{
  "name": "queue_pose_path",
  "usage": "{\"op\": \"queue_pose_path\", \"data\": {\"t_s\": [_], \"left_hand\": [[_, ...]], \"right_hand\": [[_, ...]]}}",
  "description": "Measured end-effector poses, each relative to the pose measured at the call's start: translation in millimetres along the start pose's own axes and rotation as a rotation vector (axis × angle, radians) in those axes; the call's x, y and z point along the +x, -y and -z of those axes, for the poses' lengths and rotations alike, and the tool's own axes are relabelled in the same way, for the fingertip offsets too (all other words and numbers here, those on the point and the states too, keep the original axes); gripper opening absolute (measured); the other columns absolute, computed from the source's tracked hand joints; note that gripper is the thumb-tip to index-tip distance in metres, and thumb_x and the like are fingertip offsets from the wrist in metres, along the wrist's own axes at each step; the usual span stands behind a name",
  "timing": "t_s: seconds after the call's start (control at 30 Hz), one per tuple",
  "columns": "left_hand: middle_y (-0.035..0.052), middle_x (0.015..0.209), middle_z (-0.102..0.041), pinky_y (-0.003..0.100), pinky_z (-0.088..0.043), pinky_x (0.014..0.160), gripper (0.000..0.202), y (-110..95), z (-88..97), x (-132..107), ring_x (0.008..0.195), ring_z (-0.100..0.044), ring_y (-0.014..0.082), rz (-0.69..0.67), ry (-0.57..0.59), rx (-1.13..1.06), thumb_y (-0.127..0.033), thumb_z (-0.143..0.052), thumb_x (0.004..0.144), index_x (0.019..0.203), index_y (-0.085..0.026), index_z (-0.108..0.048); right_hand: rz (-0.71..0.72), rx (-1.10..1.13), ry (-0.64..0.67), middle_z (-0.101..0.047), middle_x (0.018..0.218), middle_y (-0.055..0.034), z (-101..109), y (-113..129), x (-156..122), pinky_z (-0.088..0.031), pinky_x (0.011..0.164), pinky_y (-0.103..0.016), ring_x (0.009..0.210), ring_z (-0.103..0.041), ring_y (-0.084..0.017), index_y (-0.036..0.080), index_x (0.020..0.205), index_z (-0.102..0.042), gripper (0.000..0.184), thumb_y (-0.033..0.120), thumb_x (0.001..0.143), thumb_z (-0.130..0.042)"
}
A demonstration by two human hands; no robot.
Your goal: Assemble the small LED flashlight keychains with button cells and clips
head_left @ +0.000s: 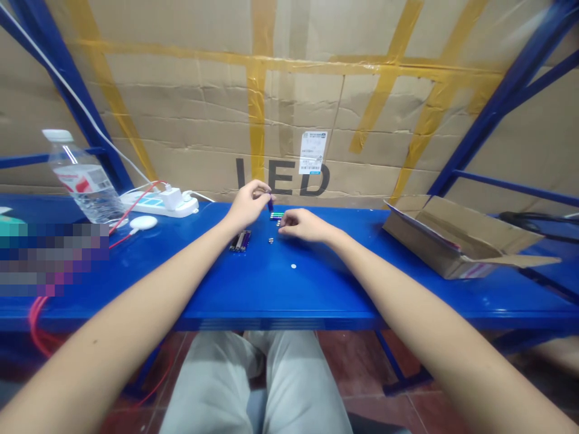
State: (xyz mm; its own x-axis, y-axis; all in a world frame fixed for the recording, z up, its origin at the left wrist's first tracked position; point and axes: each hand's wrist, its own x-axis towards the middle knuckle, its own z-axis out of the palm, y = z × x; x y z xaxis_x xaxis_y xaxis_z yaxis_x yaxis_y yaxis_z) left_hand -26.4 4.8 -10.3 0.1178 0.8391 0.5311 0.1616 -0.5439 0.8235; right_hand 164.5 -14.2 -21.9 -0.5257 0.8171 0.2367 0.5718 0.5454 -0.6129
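My left hand [250,203] is raised a little over the far part of the blue table, its thumb and fingers pinched on a small dark purple tube [270,202] held nearly upright. My right hand [305,225] rests low on the right, fingers curled and closed; what they hold, if anything, I cannot make out. By its fingertips lie a green-and-purple stick-like piece [276,216] and a tiny shiny piece. Several dark tubes [239,241] lie side by side below my left hand. Small metal bits [271,240] and a pale disc [294,266] lie closer to me.
An open cardboard box [423,241] stands on the right of the blue table [271,295]. On the left are a water bottle [85,181], a white power strip [176,207], a round white charger [143,222] and red cables. A large taped carton [190,114] stands behind.
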Motion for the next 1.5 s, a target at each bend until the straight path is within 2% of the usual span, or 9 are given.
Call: {"op": "queue_pose_path", "data": {"t_s": [0.13,0.27,0.33,0.47,0.57,0.8,1.13,1.33,1.5], "left_hand": [[0.0055,0.089,-0.068,0.036,-0.061,0.068,0.013,1.8,-1.9,-0.6,0.084,-0.069,0.0189,0.140,0.008,-0.174,-0.015,-0.057,0.086,0.098,-0.017,-0.059],[0.0053,0.090,-0.067,0.035,-0.062,0.068,0.014,4.5,-5.0,-3.7,0.085,-0.067,0.0169,0.131,0.081,-0.190,-0.014,-0.058,0.087,0.101,-0.017,-0.061],[0.0059,0.091,-0.067,0.032,-0.061,0.068,0.015,6.0,-5.2,-4.0,0.085,-0.066,0.0169,0.115,0.109,-0.169,-0.014,-0.059,0.087,0.102,-0.017,-0.062],[0.0078,0.095,-0.069,0.031,-0.059,0.068,0.016,8.2,-4.4,-4.2,0.090,-0.067,0.0192,0.072,0.153,-0.076,-0.018,-0.065,0.085,0.101,-0.015,-0.064],[0.0094,0.099,-0.071,0.032,-0.057,0.070,0.021,9.7,-4.9,-5.4,0.092,-0.066,0.0202,0.033,0.198,0.035,-0.023,-0.067,0.084,0.103,-0.015,-0.067],[0.0076,0.104,-0.074,0.037,-0.049,0.090,0.021,11.3,-5.2,-8.7,0.096,-0.066,0.0203,-0.098,0.240,0.258,-0.030,-0.066,0.085,0.100,-0.017,-0.072],[-0.0002,0.082,-0.067,0.028,-0.044,0.070,0.014,-3.6,-5.0,-16.6,0.074,-0.059,0.0151,-0.232,0.275,0.463,-0.032,-0.064,0.086,0.092,-0.019,-0.063],[0.0065,0.083,-0.068,0.033,-0.044,0.072,0.034,-8.6,-7.9,-17.2,0.078,-0.061,0.0204,-0.247,0.327,0.644,-0.034,-0.038,0.099,0.080,-0.018,-0.062],[0.0078,0.090,-0.072,0.034,-0.045,0.073,0.030,-6.5,-8.7,-17.2,0.084,-0.064,0.0221,-0.254,0.365,0.691,-0.032,-0.040,0.098,0.085,-0.018,-0.064]], "right_hand": [[0.163,-0.144,0.134,-0.071,0.081,-0.0036,-18.6,13.2,-1.3,-0.043,0.069,-0.027,0.073,-0.061,-0.016,0.016,0.085,-0.069,0.004,0.017,0.085,-0.065],[0.180,-0.156,0.153,-0.071,0.079,-0.0033,-22.1,14.8,-1.0,-0.042,0.068,-0.026,0.072,-0.060,-0.015,0.015,0.076,-0.067,0.009,0.010,0.082,-0.063],[0.157,-0.122,0.062,-0.069,0.076,-0.0020,-14.6,11.6,-0.2,-0.041,0.068,-0.026,0.072,-0.059,-0.015,0.016,0.075,-0.066,0.007,0.013,0.081,-0.065],[0.094,0.030,-0.341,-0.066,0.075,-0.0023,7.3,3.3,3.0,-0.043,0.068,-0.029,0.071,-0.058,-0.016,0.016,0.076,-0.063,0.006,0.020,0.081,-0.064],[0.090,0.135,-0.471,-0.065,0.076,-0.0032,16.3,-0.8,5.0,-0.045,0.069,-0.031,0.073,-0.057,-0.017,0.017,0.080,-0.062,0.008,0.025,0.080,-0.065],[0.089,0.125,-0.428,-0.066,0.080,-0.0042,12.3,-3.9,4.4,-0.046,0.072,-0.032,0.076,-0.057,-0.018,0.018,0.079,-0.062,0.008,0.026,0.078,-0.064],[0.108,0.130,-0.269,-0.062,0.068,-0.0004,15.9,-11.5,3.1,-0.044,0.063,-0.029,0.063,-0.057,-0.015,0.017,0.078,-0.064,0.006,0.021,0.079,-0.059],[0.194,-0.099,-0.180,-0.066,0.069,-0.0024,21.7,-9.2,-0.9,-0.042,0.068,-0.029,0.065,-0.057,-0.015,0.017,0.074,-0.067,0.020,0.020,0.086,-0.052],[0.225,-0.148,-0.138,-0.066,0.066,-0.0029,24.3,-6.0,-4.7,-0.042,0.067,-0.028,0.065,-0.058,-0.015,0.017,0.071,-0.067,0.021,0.019,0.087,-0.053]]}}
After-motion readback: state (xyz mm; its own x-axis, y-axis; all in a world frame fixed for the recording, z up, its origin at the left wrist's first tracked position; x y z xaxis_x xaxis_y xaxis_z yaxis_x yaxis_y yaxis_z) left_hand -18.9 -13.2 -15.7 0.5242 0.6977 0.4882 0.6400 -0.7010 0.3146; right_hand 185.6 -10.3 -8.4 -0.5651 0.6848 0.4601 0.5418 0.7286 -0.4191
